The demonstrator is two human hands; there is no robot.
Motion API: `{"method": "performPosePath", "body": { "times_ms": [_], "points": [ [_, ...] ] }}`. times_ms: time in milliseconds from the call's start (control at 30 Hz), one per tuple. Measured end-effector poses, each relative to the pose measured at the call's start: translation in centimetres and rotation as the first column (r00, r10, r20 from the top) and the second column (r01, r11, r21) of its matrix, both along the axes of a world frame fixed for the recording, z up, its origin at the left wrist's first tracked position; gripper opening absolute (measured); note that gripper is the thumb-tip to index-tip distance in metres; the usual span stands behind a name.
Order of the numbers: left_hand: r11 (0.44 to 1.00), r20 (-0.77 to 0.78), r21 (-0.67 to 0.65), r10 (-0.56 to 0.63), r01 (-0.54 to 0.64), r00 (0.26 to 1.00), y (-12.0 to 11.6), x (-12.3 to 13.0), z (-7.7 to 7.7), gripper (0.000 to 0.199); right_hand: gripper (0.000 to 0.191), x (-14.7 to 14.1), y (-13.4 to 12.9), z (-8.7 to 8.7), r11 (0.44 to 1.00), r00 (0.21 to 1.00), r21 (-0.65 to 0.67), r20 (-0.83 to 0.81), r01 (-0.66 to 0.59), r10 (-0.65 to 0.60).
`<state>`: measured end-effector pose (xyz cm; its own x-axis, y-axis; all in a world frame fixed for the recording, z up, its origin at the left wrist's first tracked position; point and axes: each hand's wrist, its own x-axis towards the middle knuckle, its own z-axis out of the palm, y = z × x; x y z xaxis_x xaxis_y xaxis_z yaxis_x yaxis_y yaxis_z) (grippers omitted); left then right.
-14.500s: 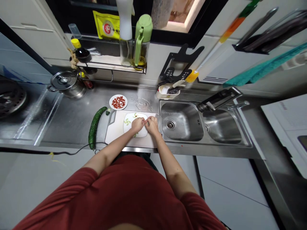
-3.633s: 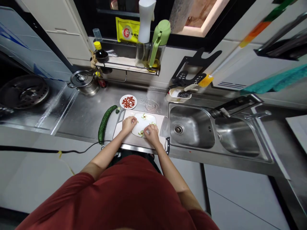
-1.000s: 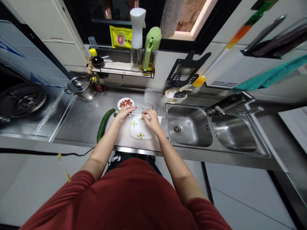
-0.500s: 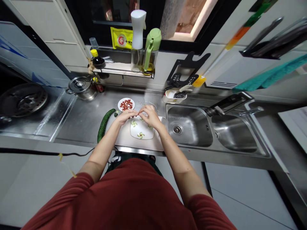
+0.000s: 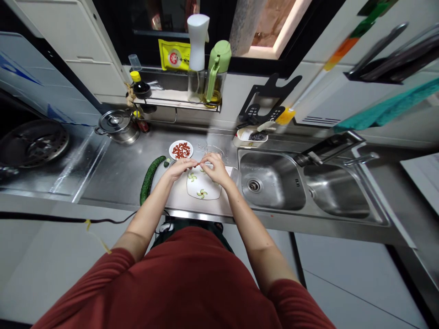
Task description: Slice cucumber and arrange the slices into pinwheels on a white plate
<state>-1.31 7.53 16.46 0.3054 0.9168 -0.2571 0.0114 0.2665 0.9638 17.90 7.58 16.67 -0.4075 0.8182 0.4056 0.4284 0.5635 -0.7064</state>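
My left hand [image 5: 180,168] and my right hand [image 5: 214,167] meet fingertip to fingertip over the far edge of a white plate [image 5: 195,188]. Between them is a small red piece [image 5: 198,164], pinched by the fingers of both. Green slices in pinwheel shapes lie on the plate, one [image 5: 202,193] near its front edge, another [image 5: 192,177] at its left; my right hand partly covers the others. Beyond my left hand stands a small round white dish [image 5: 171,150] of red pieces. A long green cucumber [image 5: 148,180] lies to the left, with a cut end [image 5: 166,162] near its tip.
A pale cutting board [image 5: 176,201] lies under the plate. To the right is a double sink [image 5: 270,180] with a faucet. A lidded steel pot [image 5: 120,128] stands at the back left. Above the counter, a wall shelf [image 5: 164,99] holds bottles.
Both hands stay together over the plate with slight finger movement. The red piece between the fingertips shows a little more. The whole view has shifted very slightly.
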Motion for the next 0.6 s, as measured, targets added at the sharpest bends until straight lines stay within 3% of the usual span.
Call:
{"method": "performPosePath", "body": {
  "times_ms": [600],
  "points": [
    [0.999,0.039,-0.037,0.026,-0.025,0.999,-0.17,-0.49,-0.60,0.028,0.014,-0.81,0.22,-0.85,0.998,0.999,-0.043,0.011,0.047,-0.046]
  ]
}}
